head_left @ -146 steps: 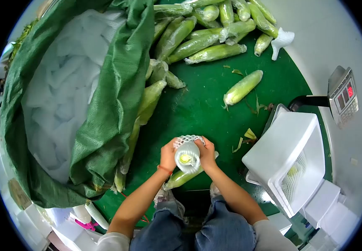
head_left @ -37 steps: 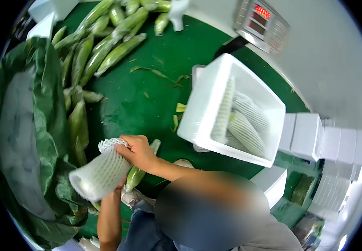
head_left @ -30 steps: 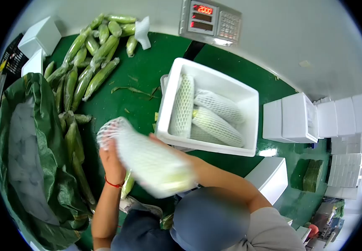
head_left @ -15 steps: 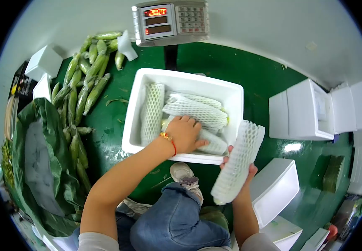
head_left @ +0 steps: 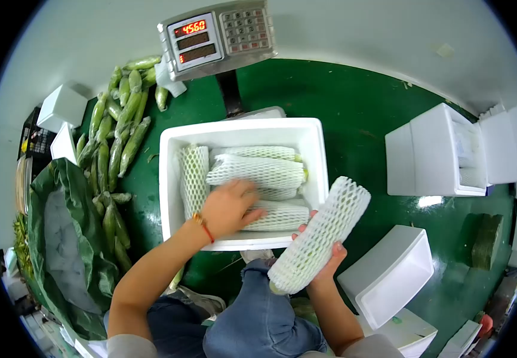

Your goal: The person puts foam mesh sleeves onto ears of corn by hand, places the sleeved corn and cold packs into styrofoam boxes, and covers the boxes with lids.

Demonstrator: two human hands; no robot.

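A white foam box (head_left: 169,179) holds several vegetables in white foam nets, one standing lengthwise along its left wall (head_left: 195,179) and others lying crosswise. Inside it, my left hand (head_left: 230,207) rests over the netted pieces, fingers spread toward the right and slightly blurred, with its thumb near the lowest piece (head_left: 279,216). My right hand (head_left: 330,262) grips another netted vegetable (head_left: 321,235), held tilted outside the box's front right corner. Part of that hand is hidden behind the net.
A scale display (head_left: 214,37) stands behind the box. Wrapped green vegetables (head_left: 128,113) lie on the floor at left, near a green bag (head_left: 100,256) with a pale lining. White foam boxes (head_left: 428,158) stand at right; another (head_left: 384,268) lies tilted at lower right.
In view, the box and scale have shifted left, and the box looks straighter. Both hands have moved left too, the right one still holding its netted vegetable. The display's digits differ.
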